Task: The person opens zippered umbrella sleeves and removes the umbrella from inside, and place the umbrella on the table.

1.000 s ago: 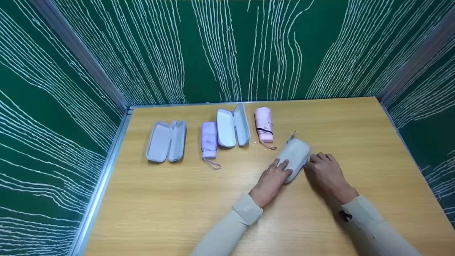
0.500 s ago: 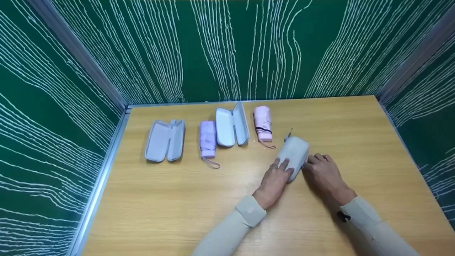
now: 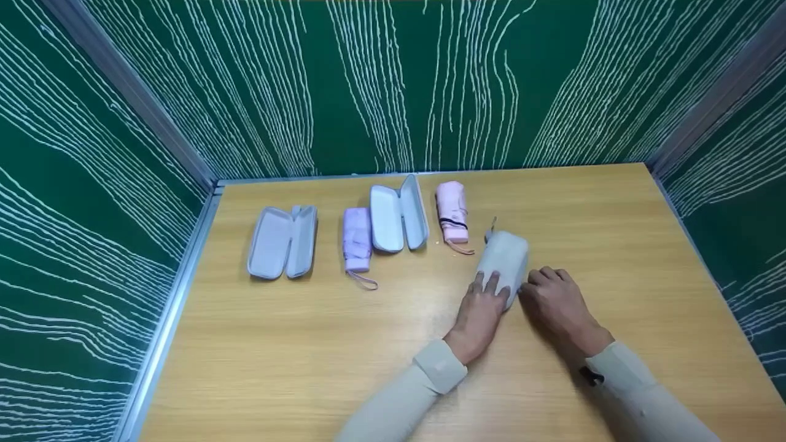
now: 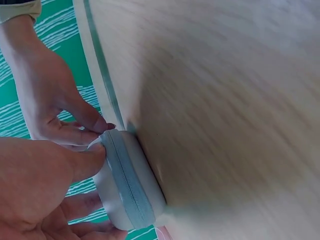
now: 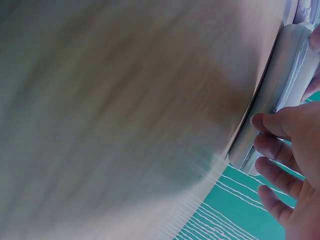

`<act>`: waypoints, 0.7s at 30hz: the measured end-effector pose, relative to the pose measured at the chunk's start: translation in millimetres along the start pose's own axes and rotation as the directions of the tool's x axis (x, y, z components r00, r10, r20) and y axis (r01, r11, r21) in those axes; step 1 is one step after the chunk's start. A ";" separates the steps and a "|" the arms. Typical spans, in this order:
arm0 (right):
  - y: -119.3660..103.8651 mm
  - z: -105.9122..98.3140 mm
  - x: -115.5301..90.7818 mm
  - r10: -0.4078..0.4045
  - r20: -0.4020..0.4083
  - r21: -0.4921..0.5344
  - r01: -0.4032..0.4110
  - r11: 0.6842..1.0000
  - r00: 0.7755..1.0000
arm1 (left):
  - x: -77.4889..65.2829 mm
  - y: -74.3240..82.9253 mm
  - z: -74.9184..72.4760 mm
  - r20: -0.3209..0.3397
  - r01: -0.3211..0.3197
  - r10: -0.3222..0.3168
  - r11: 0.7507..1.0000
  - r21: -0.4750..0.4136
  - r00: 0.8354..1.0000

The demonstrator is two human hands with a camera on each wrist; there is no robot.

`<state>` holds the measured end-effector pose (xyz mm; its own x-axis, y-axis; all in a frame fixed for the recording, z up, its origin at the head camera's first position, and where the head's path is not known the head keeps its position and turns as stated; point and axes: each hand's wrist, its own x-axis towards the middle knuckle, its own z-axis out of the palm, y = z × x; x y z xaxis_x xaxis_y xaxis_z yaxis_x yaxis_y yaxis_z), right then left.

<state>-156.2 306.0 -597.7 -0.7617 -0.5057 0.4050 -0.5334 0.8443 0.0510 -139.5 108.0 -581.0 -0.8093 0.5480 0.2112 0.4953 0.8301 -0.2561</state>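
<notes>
A pale grey zippered glasses case lies on the table, its lid down. My left hand holds its near end, with the thumb on one side and fingers on the other, as the left wrist view shows. At the case's right side, my right hand pinches the zipper pull between thumb and index finger; the fingertips mostly hide the pull. The zipper seam runs round the case's side, and its two halves sit close together in the left wrist view. A small strap sticks out at the far end.
To the left stand two unfolded hard cases, a greyish one and a light blue one. A folded purple umbrella lies between them. A folded pink umbrella lies behind the held case. Green walls bound the wooden table.
The glasses case has turned a little, its far end swinging left. My right hand has slid slightly along its side toward the near end, while my left hand keeps its hold.
</notes>
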 end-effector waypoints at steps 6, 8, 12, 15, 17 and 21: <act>-1.3 2.7 -2.8 -0.012 -0.033 0.002 0.012 1.000 0.999 | 0.6 5.2 3.4 -0.026 0.023 -0.023 1.000 0.011 0.999; -1.2 2.7 -3.1 -0.013 -0.035 0.007 0.014 1.000 0.999 | 1.4 7.3 3.4 -0.017 0.025 -0.025 0.999 0.027 1.000; -1.0 1.7 -3.8 -0.007 -0.030 0.016 0.007 1.000 1.000 | 3.3 11.2 1.5 0.018 0.009 -0.011 0.997 0.072 1.000; -0.5 0.6 -4.2 0.007 -0.029 0.033 -0.006 0.999 1.000 | 5.3 11.4 -2.0 0.060 -0.020 0.014 0.996 0.088 0.998; 0.0 -0.3 -4.2 0.017 -0.026 0.047 -0.016 0.999 1.000 | 7.6 9.6 -4.9 0.085 -0.043 0.036 0.995 0.085 0.996; 0.4 -2.2 -4.3 0.027 0.003 0.058 -0.027 0.998 1.000 | 11.7 4.4 -8.6 0.098 -0.087 0.081 0.995 0.051 0.992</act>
<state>-152.3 308.9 -597.4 -0.7769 -0.4830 0.4038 -0.5330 0.8460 -0.0136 -144.1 119.0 -571.5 -0.7935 0.6009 0.0963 0.5466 0.7733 -0.3214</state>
